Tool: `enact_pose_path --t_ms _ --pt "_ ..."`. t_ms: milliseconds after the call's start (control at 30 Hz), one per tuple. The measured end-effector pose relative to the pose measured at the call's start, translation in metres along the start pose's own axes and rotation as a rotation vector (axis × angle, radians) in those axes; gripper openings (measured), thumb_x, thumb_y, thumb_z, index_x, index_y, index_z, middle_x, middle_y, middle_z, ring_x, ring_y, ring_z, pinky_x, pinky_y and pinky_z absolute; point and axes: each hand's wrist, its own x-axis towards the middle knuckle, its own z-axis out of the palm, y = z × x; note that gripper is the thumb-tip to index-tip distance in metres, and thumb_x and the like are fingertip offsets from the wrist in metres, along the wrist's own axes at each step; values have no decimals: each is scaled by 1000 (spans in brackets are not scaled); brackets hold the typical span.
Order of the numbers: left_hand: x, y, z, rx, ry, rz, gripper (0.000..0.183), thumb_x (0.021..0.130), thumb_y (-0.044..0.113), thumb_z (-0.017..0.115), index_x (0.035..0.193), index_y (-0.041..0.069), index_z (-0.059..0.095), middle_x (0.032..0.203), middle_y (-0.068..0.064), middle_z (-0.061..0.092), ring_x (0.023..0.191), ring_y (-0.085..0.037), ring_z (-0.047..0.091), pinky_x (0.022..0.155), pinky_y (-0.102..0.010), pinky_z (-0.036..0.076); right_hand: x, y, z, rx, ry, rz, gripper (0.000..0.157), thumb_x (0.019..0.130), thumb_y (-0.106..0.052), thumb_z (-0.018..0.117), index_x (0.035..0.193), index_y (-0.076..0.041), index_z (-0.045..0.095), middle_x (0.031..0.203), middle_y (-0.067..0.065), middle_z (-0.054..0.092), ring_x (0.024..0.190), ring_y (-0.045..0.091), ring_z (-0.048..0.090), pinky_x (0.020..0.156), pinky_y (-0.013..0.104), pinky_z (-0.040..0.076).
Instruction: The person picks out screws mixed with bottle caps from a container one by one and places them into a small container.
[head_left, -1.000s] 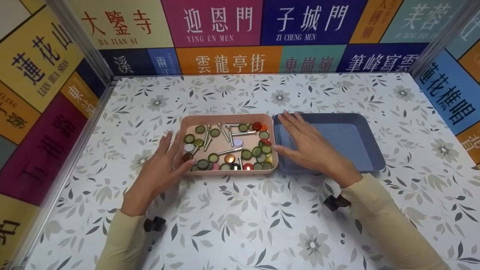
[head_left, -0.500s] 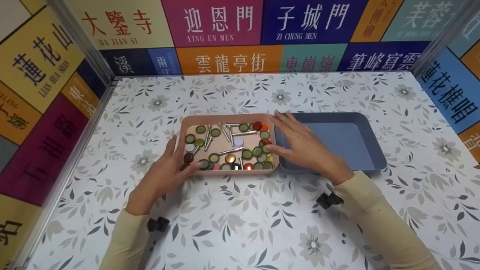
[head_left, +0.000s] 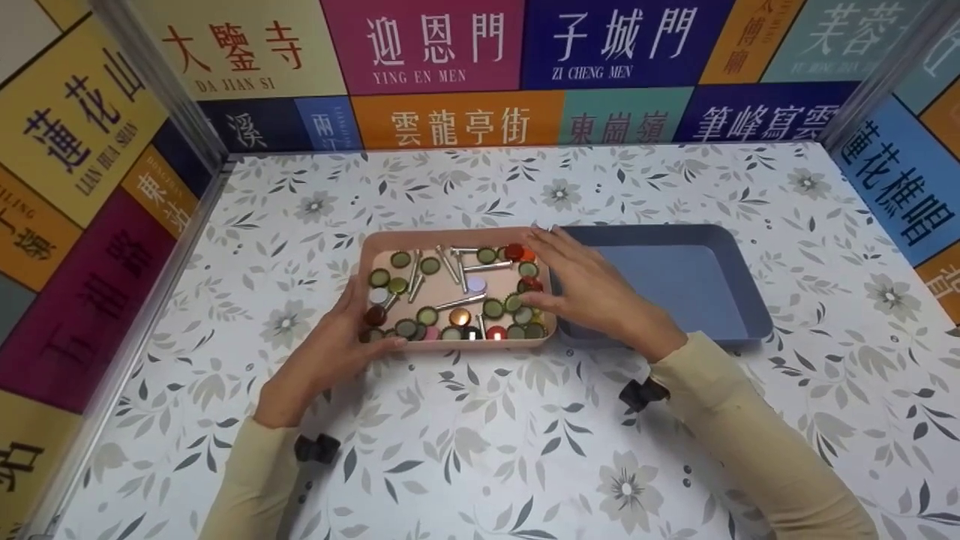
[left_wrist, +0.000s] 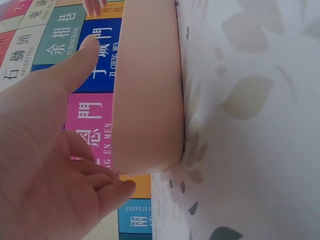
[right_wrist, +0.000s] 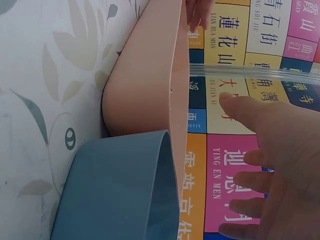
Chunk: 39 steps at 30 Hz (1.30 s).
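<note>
A shallow pink tray (head_left: pixel 420 238) lies in the middle of the table in the head view. Scattered in it are several bottle caps (head_left: pixel 493 308), mostly green-lined, and several silver bolts (head_left: pixel 487 266). My left hand (head_left: pixel 326 349) lies at the tray's left end, fingers along the outer side and thumb by the front rim; the left wrist view shows the fingertips right at the corner. Over the tray's right end, my right hand (head_left: pixel 589 289) spreads with straight fingers and holds nothing. Its palm overlaps the left edge of a blue tray (head_left: pixel 660 292).
The blue tray stands right beside the pink one, and nothing shows inside its visible part. White floral covering lies over the table (head_left: pixel 487 465). Colourful sign-printed panels (head_left: pixel 442 45) rise at the back and both sides.
My right hand has moved left, from the blue tray to over the pink tray's right end. The left hand has shifted slightly, closing in on the pink tray's left end.
</note>
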Motion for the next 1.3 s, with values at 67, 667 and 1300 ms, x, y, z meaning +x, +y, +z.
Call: enact_pose_path --t_ms 67,667,1300 --pt "1 -1 1 -11 -3 1 118 86 58 71 160 23 -13 168 -20 -3 153 -43 19 124 -58 23 3 -1 0 -8 -7 4 90 92 -53 66 162 -21 18 170 5 14 158 33 9 124 64 17" --pt "5 -9 2 -9 -15 5 113 88 50 71 161 10 -5 165 -26 3 154 -40 16 125 -54 22 24 0 5 -77 41 -47 78 94 -42 69 156 -11 35 162 13 35 151 36 29 123 60 25" --pt "7 -12 4 -81 8 86 109 90 39 72 161 30 -10 164 -19 27 142 -33 46 121 -51 34 44 2 8 -163 115 -175 59 94 -36 71 141 -4 55 139 15 58 130 33 53 111 49 45"
